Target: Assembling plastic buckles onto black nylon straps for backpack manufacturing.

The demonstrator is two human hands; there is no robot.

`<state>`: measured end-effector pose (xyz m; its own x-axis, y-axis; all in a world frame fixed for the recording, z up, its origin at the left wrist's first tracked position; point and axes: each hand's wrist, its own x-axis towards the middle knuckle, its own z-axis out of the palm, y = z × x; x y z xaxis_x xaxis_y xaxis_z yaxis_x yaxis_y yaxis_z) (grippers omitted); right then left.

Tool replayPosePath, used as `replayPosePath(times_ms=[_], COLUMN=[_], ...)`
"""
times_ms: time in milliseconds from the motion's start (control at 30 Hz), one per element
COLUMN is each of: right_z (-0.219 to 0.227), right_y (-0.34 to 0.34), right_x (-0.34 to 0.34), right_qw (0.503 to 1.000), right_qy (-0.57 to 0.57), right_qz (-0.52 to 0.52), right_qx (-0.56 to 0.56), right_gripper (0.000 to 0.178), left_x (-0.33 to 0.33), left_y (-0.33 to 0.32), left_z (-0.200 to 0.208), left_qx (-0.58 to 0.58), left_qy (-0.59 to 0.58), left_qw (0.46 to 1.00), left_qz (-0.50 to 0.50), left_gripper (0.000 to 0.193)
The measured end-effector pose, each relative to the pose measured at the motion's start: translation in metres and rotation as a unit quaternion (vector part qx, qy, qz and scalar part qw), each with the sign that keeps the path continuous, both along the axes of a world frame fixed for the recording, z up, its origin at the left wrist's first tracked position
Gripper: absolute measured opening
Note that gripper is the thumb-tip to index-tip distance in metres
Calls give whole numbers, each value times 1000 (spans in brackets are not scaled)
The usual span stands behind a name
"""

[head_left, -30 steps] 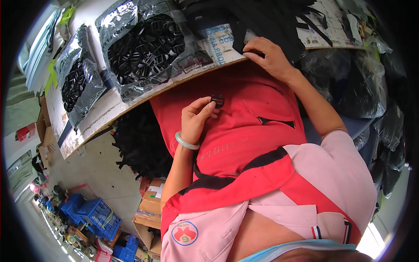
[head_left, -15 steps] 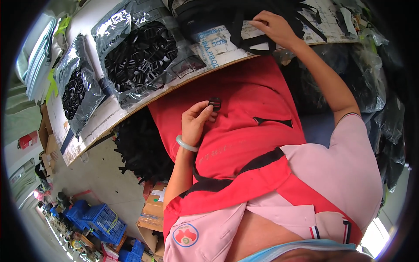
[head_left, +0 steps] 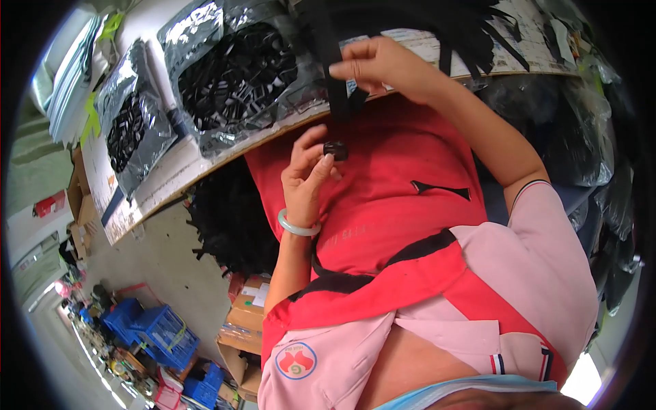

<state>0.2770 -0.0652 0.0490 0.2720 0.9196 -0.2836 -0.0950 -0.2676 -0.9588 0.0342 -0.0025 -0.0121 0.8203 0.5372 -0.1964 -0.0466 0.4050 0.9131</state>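
Note:
My left hand (head_left: 307,167) is raised in front of the red apron and pinches a small black plastic buckle (head_left: 335,150) between thumb and fingertips. Just above and to the right, my right hand (head_left: 389,67) is at the table's edge, thumb and forefinger closed on a black webbing strap (head_left: 336,89). The strap hangs over the edge, its lower part close above the buckle but apart from it. More black straps (head_left: 424,17) lie heaped on the table behind my right hand.
On the worn white table (head_left: 164,174), a large open plastic bag (head_left: 239,78) holds many black buckles, with a smaller bag (head_left: 130,130) of similar pieces to its left. Below are dark bundled straps (head_left: 229,219), cardboard boxes (head_left: 247,311) and blue crates (head_left: 164,335). Dark plastic-wrapped bundles (head_left: 574,137) stand at right.
My right hand has moved left and slightly down, bringing a strap over the table's edge. My left hand has risen a little with the buckle, its fingers more spread.

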Motion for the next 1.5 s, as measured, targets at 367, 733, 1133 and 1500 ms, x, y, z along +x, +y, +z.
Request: replayPosePath(times_ms=[367,733,1133,1500], right_z=[-39,-43,-19,-32], right_y=[-13,-9,-25,-23], right_x=[-28,-44,-83,-100], right_qw=[992,996,981,951], right_qy=[80,41,166,300], right_qz=[-94,34,57,-61], right_qx=[-4,-70,-79,-33], right_gripper=[28,25,23,22], left_x=[-6,-4,-3,-2], left_y=[-20,-18,7,10], left_z=[-5,7,12,-1], left_qx=[213,345,3,390], left_qy=[82,35,19,45], left_qw=[962,916,992,902], left_qz=[-150,-203,127,181], left_gripper=[12,14,18,13])
